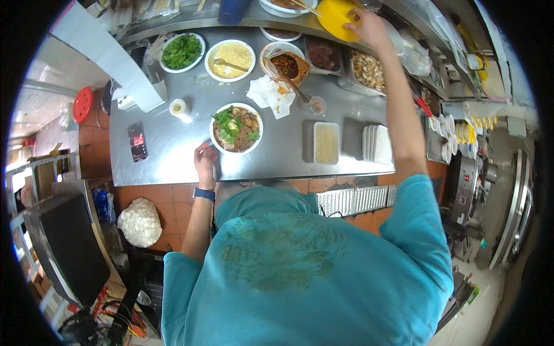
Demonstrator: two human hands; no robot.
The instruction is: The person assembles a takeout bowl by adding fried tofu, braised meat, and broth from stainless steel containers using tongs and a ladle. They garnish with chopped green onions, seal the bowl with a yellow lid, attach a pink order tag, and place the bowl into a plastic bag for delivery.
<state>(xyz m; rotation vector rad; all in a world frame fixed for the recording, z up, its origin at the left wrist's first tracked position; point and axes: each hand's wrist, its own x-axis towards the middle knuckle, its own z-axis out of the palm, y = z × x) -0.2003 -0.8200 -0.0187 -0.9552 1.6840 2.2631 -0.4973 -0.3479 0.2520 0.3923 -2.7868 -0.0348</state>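
At the shelf (265,21), the right hand (367,27) grips a yellow disc (334,21); tilting it could dislodge adjacent wooden sticks (306,7). Left hand (205,155) half-open.

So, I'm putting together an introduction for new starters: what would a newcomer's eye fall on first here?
Probably the bright yellow round piece at the top, right of centre, with the right hand at its edge. Next, the white bowl heaped with food and vivid chopped greens, on the steel counter just right of the left hand. The teal T-shirt dominates the lower middle.
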